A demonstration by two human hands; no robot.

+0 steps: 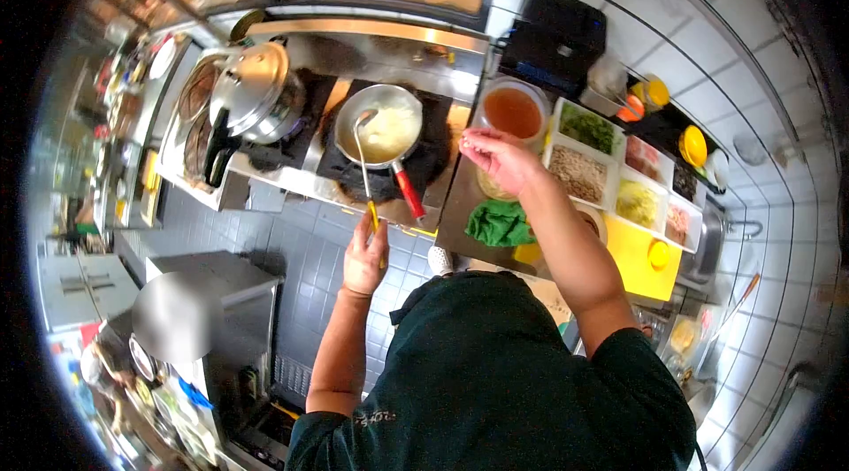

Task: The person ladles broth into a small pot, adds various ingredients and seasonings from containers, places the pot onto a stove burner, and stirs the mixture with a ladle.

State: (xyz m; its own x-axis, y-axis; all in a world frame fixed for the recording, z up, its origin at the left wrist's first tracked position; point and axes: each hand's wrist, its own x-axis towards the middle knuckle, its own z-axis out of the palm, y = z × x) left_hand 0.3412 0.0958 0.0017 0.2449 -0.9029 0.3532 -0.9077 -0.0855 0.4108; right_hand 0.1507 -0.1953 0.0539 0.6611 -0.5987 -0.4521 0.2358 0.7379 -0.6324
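- A lidded metal pot [252, 86] stands on the left part of the stove [294, 188].
- The left hand [365, 254] is closed around the yellow handle of a ladle [364, 166], below the stove's front edge in the view.
- The ladle's shaft slants over the near rim of a frying pan [393, 155], its bowl inside, toward the pan's left side.
- The pan sits on a burner, its red handle pointing toward the person; pale yellowish food [389, 128] lies in it.
- The right hand [491, 157] is above the surface [454, 228], fingers drawn together; I cannot tell whether they pinch anything.
- A tub of reddish-brown liquid [517, 108] stands just beyond that hand, and a crumpled green cloth [497, 223] lies on its near side.
- Farther right, white trays hold chopped greens [584, 130], brownish chopped pieces [577, 175] and yellow shreds [635, 203], near a yellow board [646, 272].
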